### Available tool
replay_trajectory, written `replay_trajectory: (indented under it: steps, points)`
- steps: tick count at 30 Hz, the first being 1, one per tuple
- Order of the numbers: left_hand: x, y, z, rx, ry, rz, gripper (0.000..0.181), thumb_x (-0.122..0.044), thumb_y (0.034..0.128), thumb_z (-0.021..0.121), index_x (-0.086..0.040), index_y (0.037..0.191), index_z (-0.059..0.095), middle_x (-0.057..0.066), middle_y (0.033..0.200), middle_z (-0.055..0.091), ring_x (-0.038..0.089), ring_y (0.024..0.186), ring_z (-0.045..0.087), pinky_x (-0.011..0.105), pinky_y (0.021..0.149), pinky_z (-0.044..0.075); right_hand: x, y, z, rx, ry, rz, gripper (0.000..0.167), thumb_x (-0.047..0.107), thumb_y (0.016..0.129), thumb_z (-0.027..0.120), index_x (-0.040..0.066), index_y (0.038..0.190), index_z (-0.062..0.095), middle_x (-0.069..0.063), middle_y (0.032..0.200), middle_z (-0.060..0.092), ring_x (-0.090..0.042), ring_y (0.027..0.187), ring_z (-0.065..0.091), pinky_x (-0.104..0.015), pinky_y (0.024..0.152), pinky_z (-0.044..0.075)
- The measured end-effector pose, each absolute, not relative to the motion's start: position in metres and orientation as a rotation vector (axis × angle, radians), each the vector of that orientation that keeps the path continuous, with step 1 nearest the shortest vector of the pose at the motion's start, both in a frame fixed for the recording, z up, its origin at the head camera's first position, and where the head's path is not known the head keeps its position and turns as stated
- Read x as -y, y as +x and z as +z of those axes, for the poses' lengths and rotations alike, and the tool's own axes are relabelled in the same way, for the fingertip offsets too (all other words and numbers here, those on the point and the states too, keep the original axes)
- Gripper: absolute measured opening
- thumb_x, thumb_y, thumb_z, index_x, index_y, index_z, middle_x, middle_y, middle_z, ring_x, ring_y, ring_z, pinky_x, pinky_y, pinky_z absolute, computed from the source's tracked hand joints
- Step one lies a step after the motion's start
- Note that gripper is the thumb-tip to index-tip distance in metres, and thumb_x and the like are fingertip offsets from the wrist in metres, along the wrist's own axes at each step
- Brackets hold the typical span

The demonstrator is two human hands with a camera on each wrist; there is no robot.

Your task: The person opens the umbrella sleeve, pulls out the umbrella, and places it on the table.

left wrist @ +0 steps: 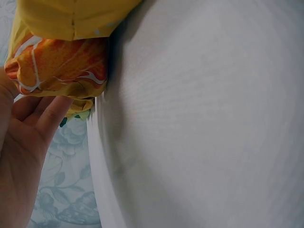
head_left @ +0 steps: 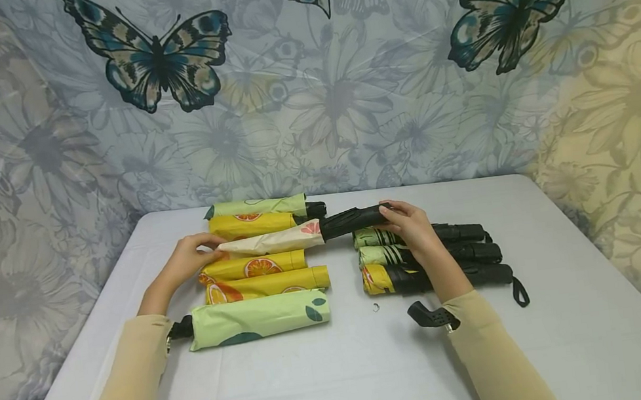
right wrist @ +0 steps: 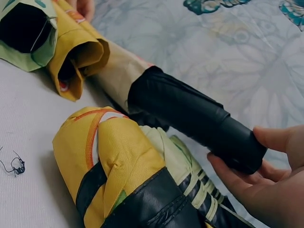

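Note:
A folded black umbrella [head_left: 352,221] lies partly inside a cream sleeve [head_left: 268,241] with a pink fruit print, held across the middle of the table. My left hand [head_left: 189,260] pinches the sleeve's far-left end. At the other end, my right hand [head_left: 409,224] grips the umbrella's black handle between thumb and fingers. The right wrist view shows that handle [right wrist: 237,142] and the right hand [right wrist: 270,183] up close. In the left wrist view, a yellow orange-print sleeve [left wrist: 61,66] hides what my left hand [left wrist: 28,137] holds.
Below the held umbrella lie yellow sleeves [head_left: 267,285] and a green leaf-print sleeve [head_left: 257,318]. Behind it are a yellow-sleeved [head_left: 249,224] and a green-sleeved umbrella [head_left: 256,206]. Three bare folded umbrellas [head_left: 454,275] lie at right. A small thread tangle [right wrist: 18,165] sits on the white table [head_left: 294,388].

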State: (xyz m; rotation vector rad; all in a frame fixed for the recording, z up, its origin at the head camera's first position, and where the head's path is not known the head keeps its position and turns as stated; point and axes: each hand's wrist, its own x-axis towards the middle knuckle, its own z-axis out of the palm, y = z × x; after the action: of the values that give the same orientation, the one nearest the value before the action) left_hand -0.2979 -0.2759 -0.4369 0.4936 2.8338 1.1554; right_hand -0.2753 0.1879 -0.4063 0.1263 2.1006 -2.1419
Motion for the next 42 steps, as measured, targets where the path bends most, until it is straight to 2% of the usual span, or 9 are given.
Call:
replay_trajectory:
  steps: [9, 14, 22, 24, 30, 36, 42]
  points:
    - [0.277, -0.299, -0.439, -2.855, 0.519, 1.125, 0.021, -0.006, 0.0930, 0.065, -0.003, 0.113, 0.071, 0.018, 0.108, 0.071, 0.033, 0.104, 0.065, 0.046, 0.087, 0.058, -0.190, -0.275, -0.409, -2.090, 0.139, -2.173, 0.059, 0.026, 0.100, 0.056, 0.004, 0.150, 0.034, -0.006, 0.127, 0.052, -0.005, 0.088, 0.068, -0.038, 0.115, 0.041]
    - [0.277, -0.299, -0.440, -2.853, 0.521, 1.133, 0.020, -0.004, 0.0924, 0.065, -0.004, 0.111, 0.071, 0.018, 0.107, 0.071, 0.032, 0.102, 0.065, 0.045, 0.086, 0.059, -0.191, -0.275, -0.410, -2.070, 0.138, -2.199, 0.058, 0.024, 0.100, 0.056, 0.003, 0.150, 0.035, -0.004, 0.124, 0.052, -0.005, 0.087, 0.069, -0.039, 0.114, 0.042]
    - [0.283, -0.298, -0.441, -2.859, 0.489, 1.128, 0.021, -0.006, 0.0930, 0.065, -0.004, 0.112, 0.071, 0.019, 0.110, 0.070, 0.032, 0.103, 0.064, 0.043, 0.085, 0.059, -0.199, -0.276, -0.409, -2.083, 0.153, -2.215, 0.062, 0.026, 0.100, 0.056, 0.002, 0.151, 0.031, -0.015, 0.146, 0.040, -0.006, 0.088, 0.067, -0.037, 0.111, 0.044]
    - [0.285, -0.296, -0.440, -2.864, 0.471, 1.134, 0.021, -0.005, 0.0928, 0.065, -0.004, 0.113, 0.071, 0.019, 0.111, 0.069, 0.033, 0.103, 0.064, 0.044, 0.085, 0.059, -0.202, -0.276, -0.408, -2.090, 0.167, -2.226, 0.063, 0.027, 0.100, 0.056, 0.002, 0.151, 0.031, -0.015, 0.146, 0.039, -0.005, 0.087, 0.066, -0.036, 0.111, 0.045]
    - [0.287, -0.295, -0.440, -2.866, 0.495, 1.135, 0.021, -0.005, 0.0930, 0.064, -0.004, 0.113, 0.071, 0.019, 0.108, 0.070, 0.032, 0.102, 0.065, 0.044, 0.085, 0.059, -0.209, -0.275, -0.404, -2.073, 0.174, -2.257, 0.064, 0.027, 0.099, 0.057, 0.001, 0.151, 0.031, -0.006, 0.134, 0.046, -0.005, 0.089, 0.066, -0.034, 0.109, 0.047]
    - [0.287, -0.296, -0.441, -2.878, 0.523, 1.132, 0.021, -0.005, 0.0925, 0.065, -0.004, 0.112, 0.071, 0.017, 0.105, 0.072, 0.032, 0.100, 0.066, 0.047, 0.086, 0.058, -0.214, -0.273, -0.402, -2.063, 0.179, -2.286, 0.065, 0.026, 0.099, 0.057, 0.000, 0.152, 0.028, -0.007, 0.137, 0.045, -0.003, 0.087, 0.066, -0.029, 0.104, 0.050]
    - [0.289, -0.296, -0.441, -2.875, 0.514, 1.133, 0.022, -0.006, 0.0931, 0.064, -0.004, 0.114, 0.071, 0.018, 0.106, 0.071, 0.032, 0.101, 0.065, 0.047, 0.087, 0.058, -0.222, -0.272, -0.399, -2.008, 0.196, -2.362, 0.066, 0.025, 0.098, 0.059, -0.001, 0.151, 0.029, 0.005, 0.116, 0.052, -0.003, 0.086, 0.066, -0.024, 0.098, 0.053]
